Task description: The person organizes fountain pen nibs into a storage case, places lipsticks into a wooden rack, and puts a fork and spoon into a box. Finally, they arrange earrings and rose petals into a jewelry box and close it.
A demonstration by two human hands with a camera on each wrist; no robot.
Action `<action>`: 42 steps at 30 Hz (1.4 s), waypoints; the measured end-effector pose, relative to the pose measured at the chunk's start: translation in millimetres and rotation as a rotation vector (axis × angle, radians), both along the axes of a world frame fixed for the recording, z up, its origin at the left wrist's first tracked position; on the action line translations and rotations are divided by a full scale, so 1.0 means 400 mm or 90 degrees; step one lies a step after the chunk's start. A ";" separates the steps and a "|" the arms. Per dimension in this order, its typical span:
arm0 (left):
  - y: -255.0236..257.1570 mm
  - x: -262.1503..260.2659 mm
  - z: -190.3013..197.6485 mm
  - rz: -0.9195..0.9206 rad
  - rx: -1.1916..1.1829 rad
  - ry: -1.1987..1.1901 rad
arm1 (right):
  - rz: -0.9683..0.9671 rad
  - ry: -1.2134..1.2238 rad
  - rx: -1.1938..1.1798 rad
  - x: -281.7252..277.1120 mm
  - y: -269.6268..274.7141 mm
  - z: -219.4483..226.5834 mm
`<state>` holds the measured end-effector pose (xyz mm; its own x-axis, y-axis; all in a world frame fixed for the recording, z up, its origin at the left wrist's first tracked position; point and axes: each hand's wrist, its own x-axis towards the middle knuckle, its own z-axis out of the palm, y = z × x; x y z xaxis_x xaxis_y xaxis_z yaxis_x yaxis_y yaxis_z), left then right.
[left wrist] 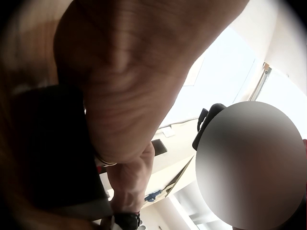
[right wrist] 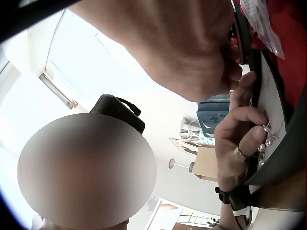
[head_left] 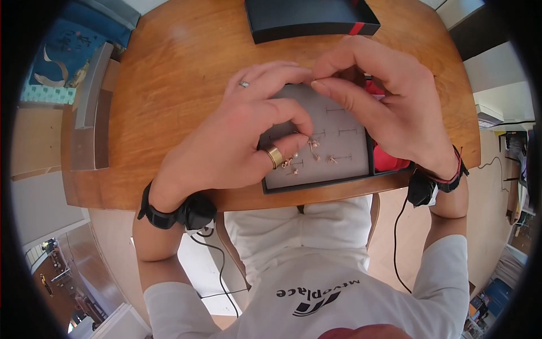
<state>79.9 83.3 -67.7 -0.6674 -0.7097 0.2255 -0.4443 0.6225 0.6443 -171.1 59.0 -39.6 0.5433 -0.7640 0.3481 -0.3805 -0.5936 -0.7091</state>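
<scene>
A grey padded tray (head_left: 339, 164) with short slits lies in a black box near the table's front edge. My left hand (head_left: 237, 130) reaches over it from the left, a gold ring on its thumb and a stone-set ring on another finger. Its thumb and index tips pinch at a gold earring with a pearl (right wrist: 267, 128). More small gold earrings (head_left: 332, 159) sit at the slits close by. My right hand (head_left: 389, 96) is above the tray's far right part, thumb and index tips together beside the left hand's outstretched fingertips. I cannot tell what lies between those right fingertips.
Red material (head_left: 389, 161) and a clear plastic bag (right wrist: 264, 28) fill the compartment right of the tray. A black box part with a red ribbon (head_left: 316, 20) lies at the table's far side. A long grey-brown box (head_left: 96, 107) stands at the left edge.
</scene>
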 end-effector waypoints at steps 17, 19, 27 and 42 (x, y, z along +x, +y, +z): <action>-0.011 0.032 0.025 -0.041 0.027 0.086 | -0.001 -0.025 0.023 -0.009 0.002 -0.008; -0.010 0.030 0.023 -0.048 0.023 0.081 | -0.034 -0.087 0.119 -0.010 0.004 -0.014; -0.009 0.032 0.021 -0.061 0.010 0.064 | 0.016 -0.033 0.034 -0.013 -0.013 -0.011; -0.011 0.043 0.030 -0.122 0.018 0.046 | -0.025 -0.072 0.119 -0.017 -0.001 -0.007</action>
<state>97.0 78.8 -55.6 -0.7737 -0.5776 0.2601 -0.2708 0.6728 0.6885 -177.8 58.7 -42.2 0.4768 -0.8412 0.2552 -0.3121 -0.4334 -0.8454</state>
